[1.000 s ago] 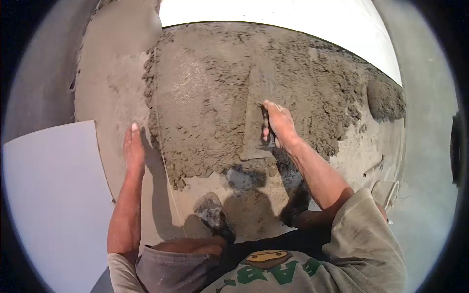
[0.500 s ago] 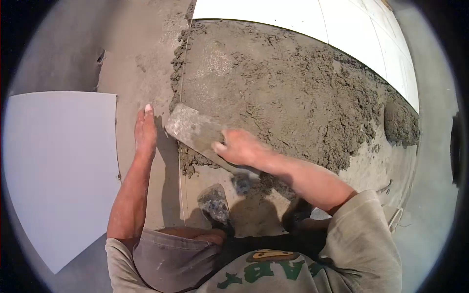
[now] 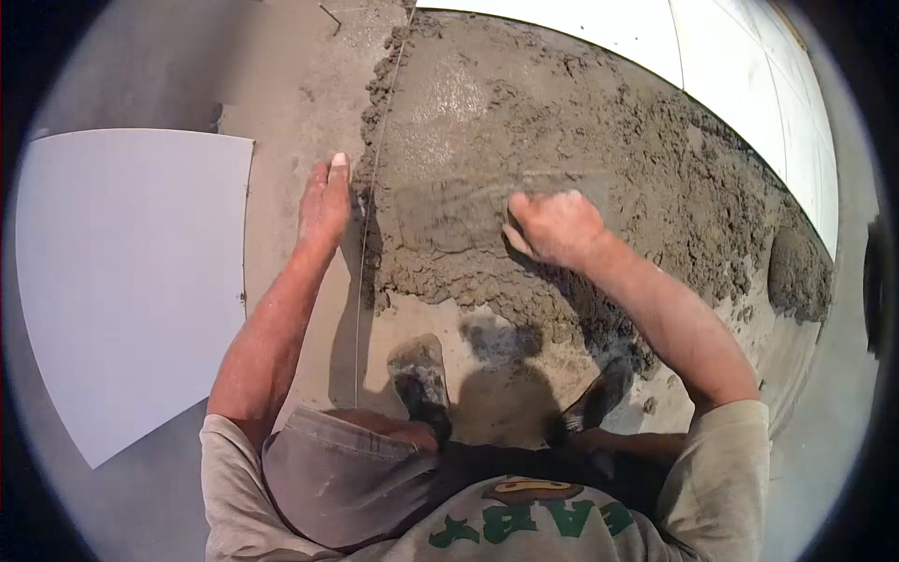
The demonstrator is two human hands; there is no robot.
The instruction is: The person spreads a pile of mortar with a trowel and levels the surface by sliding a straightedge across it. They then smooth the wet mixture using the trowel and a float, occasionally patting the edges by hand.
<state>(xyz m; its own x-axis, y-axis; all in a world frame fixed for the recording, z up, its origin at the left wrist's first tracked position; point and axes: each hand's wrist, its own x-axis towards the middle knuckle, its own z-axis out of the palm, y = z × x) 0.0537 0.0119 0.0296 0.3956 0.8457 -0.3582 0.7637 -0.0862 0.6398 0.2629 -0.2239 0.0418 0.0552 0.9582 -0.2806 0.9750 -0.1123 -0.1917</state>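
Observation:
My right hand point(image 3: 559, 225) is closed around the handle of a flat rectangular trowel point(image 3: 449, 220). Its blade lies against the bed of wet grey mortar point(image 3: 599, 140) and blends into it, smeared by motion. Rough, crumbly mortar surrounds the blade, with a ridge along the near side. My left hand point(image 3: 325, 206) hangs over the bare floor just left of the mortar's edge, fingers stretched out and close together, holding nothing. A thin string line point(image 3: 357, 347) runs along that left edge, between my hands.
Large white tiles point(image 3: 599, 33) border the mortar at the far side and right. Another pale tile point(image 3: 131, 281) lies at the left. A mortar mound point(image 3: 796, 276) sits at far right. My dusty shoes point(image 3: 420, 375) stand on the floor just short of the mortar.
My right hand has moved the trowel right and away from me, off the mortar's left edge and onto the bed. The near mortar edge looks more gathered. The view has shifted slightly.

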